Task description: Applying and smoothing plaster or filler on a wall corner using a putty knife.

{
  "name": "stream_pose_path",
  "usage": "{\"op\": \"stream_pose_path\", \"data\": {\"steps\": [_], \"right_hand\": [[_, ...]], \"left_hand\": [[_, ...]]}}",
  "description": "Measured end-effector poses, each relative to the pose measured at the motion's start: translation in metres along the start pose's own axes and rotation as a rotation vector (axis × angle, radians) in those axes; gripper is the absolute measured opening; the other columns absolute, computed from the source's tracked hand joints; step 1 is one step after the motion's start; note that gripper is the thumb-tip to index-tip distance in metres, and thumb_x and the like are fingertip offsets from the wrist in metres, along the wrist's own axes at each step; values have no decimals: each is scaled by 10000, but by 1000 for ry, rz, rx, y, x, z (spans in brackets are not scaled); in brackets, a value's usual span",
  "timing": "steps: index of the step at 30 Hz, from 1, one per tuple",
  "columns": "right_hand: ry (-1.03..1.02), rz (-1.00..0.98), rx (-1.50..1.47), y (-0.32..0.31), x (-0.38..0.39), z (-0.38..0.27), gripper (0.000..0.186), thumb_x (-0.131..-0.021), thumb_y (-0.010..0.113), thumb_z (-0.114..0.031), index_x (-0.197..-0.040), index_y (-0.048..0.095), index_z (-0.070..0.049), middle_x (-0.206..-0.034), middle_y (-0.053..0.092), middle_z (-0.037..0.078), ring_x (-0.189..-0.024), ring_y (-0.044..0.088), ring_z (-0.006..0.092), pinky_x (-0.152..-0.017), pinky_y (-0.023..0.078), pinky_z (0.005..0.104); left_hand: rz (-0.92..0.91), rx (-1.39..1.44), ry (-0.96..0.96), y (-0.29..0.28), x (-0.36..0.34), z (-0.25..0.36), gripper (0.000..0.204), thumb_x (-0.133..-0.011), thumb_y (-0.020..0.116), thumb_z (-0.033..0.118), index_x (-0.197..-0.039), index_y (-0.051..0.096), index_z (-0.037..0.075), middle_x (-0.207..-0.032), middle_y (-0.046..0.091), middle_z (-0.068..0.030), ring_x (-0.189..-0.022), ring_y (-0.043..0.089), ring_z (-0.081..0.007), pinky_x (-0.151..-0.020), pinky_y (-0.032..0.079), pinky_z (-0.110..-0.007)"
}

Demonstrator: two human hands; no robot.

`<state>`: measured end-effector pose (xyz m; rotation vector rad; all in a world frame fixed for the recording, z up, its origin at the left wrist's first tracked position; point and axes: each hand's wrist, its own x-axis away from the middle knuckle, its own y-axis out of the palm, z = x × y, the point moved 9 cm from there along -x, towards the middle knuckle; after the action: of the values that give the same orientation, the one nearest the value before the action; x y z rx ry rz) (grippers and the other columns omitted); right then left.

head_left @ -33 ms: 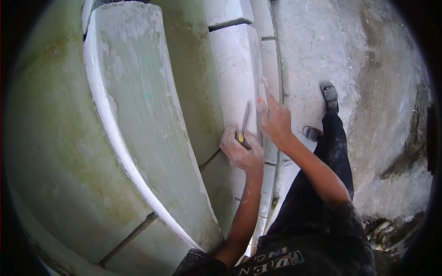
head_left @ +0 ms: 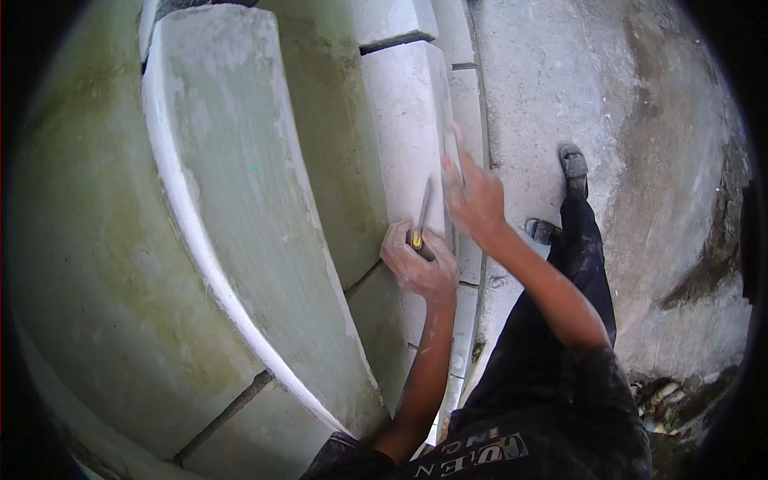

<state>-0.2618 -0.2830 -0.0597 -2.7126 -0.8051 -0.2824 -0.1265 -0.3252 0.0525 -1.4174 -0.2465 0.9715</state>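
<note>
A pale, dusty block (head_left: pixel 404 120) with a long straight edge lies in front of me. My left hand (head_left: pixel 422 260) rests on its near part, fingers curled round a slim tool (head_left: pixel 425 204). The tool has a narrow grey metal blade pointing away from me and a yellow and dark handle; its exact kind is unclear. My right hand (head_left: pixel 478 200) is against the block's right side, its fingers stretched out and apart along the edge. The fingertips are slightly blurred, and I see nothing held in them.
A large greenish slab (head_left: pixel 240 160) with a white curved edge stands to the left. More pale blocks (head_left: pixel 392 18) line up beyond and beside the worked one. On the right are a dusty concrete floor (head_left: pixel 544 88), my sandalled feet, and rubble (head_left: pixel 668 400) at the lower right.
</note>
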Motion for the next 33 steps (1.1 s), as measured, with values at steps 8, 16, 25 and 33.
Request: {"op": "stream_pose_path", "data": {"steps": [8, 16, 25, 33], "right_hand": [[60, 115, 1, -33, -129, 9, 571, -1023, 475, -390, -1529, 411, -135, -916, 674, 320, -804, 675, 460, -661, 556, 476], [-102, 69, -73, -9, -27, -1, 603, -1016, 515, -332, -1561, 359, -126, -952, 640, 298, -738, 676, 396, -619, 524, 450], [16, 32, -129, -9, -19, 8, 573, -1020, 504, -361, -1527, 411, -110, -914, 706, 256, -661, 674, 407, -572, 524, 458], [54, 88, 68, -42, -130, -9, 584, -1011, 508, -373, -1528, 411, -120, -829, 687, 283, -747, 686, 416, -709, 534, 510]], "left_hand": [[1, 14, 57, 9, -1, 16, 200, -914, 599, 119, -1052, 590, -25, -1032, 624, -194, -965, 604, -403, -877, 476, -498], [-21, 1, 60, 4, 1, 6, 234, -940, 590, 177, -1063, 588, -23, -1034, 623, -203, -952, 611, -394, -879, 470, -508], [-67, -83, 51, 10, -9, 17, 242, -950, 571, 192, -1074, 592, -14, -1065, 626, -200, -977, 603, -388, -892, 461, -508], [-63, 35, 12, 13, -5, 21, 224, -986, 537, 179, -1049, 600, -27, -1086, 614, -209, -1032, 578, -385, -946, 430, -501]]}}
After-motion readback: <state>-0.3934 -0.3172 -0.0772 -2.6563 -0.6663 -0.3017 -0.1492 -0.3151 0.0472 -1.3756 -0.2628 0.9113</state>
